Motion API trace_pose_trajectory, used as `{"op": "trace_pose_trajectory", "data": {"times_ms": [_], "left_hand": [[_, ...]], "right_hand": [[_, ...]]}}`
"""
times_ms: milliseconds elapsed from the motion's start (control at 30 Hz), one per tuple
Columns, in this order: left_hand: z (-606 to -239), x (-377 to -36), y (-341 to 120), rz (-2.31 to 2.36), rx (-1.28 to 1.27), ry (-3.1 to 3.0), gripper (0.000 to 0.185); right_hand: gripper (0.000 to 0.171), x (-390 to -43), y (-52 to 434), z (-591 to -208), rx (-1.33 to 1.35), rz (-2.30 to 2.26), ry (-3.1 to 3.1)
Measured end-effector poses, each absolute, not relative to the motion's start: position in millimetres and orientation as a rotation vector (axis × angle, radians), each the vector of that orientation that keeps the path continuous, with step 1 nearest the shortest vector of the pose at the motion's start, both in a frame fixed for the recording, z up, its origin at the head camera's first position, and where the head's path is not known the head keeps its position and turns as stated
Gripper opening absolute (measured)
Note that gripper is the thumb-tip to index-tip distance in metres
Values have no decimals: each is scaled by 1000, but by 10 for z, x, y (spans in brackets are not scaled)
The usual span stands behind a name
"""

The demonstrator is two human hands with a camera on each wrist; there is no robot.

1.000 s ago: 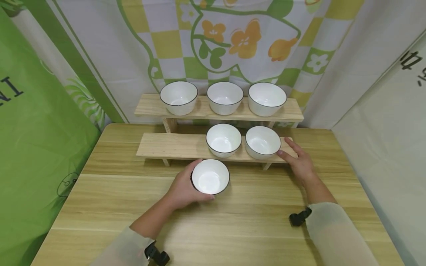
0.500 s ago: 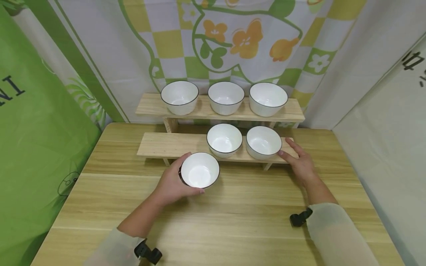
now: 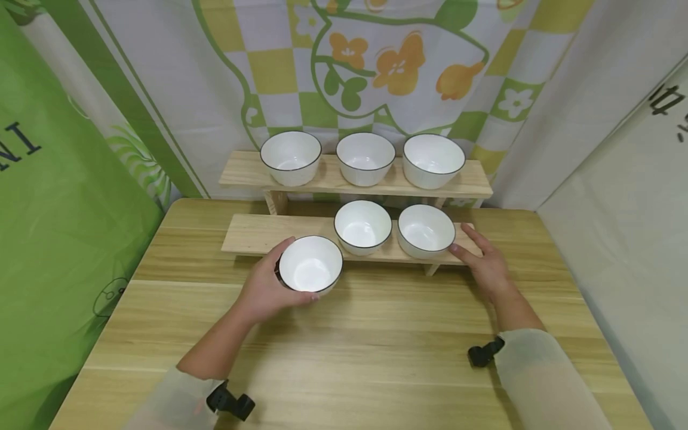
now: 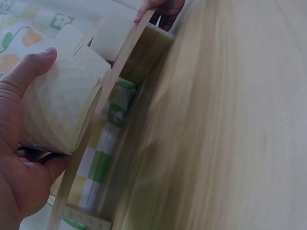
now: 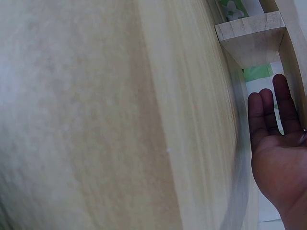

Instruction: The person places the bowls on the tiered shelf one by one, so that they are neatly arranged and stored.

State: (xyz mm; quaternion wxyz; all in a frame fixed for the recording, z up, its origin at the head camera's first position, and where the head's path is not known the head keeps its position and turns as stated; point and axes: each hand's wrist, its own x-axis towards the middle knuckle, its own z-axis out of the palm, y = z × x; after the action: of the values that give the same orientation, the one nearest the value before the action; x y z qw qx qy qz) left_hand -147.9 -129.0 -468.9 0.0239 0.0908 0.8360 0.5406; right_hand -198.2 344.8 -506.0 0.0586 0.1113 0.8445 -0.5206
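Wooden table [image 3: 376, 346] w/ two-tier shelf [image 3: 252, 236] at 12 o'clock: I've left hand [image 3: 263, 292] gripping white bowl [image 3: 310, 264] at lower tier's edge, right hand [image 3: 486, 266] flat, fingers straight, steadying shelf; next, I judge, set bowl at 9 o'clock of middle bowl [image 3: 362, 226].

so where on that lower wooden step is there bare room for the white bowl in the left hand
The lower wooden step is bare at its left end, beside the middle white bowl. The left hand holds its black-rimmed white bowl right there. The step's right half is crowded: two bowls, with the right hand resting on the end.
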Motion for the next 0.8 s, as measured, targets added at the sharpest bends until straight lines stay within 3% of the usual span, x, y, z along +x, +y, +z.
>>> {"op": "trace_pose_trajectory", "data": {"times_ms": [800], "left_hand": [[-4605,-1804,-1449,1722,117,2673,120]], "right_hand": [[93,-1995,3449,-5074,340,-1557,2564]]}}
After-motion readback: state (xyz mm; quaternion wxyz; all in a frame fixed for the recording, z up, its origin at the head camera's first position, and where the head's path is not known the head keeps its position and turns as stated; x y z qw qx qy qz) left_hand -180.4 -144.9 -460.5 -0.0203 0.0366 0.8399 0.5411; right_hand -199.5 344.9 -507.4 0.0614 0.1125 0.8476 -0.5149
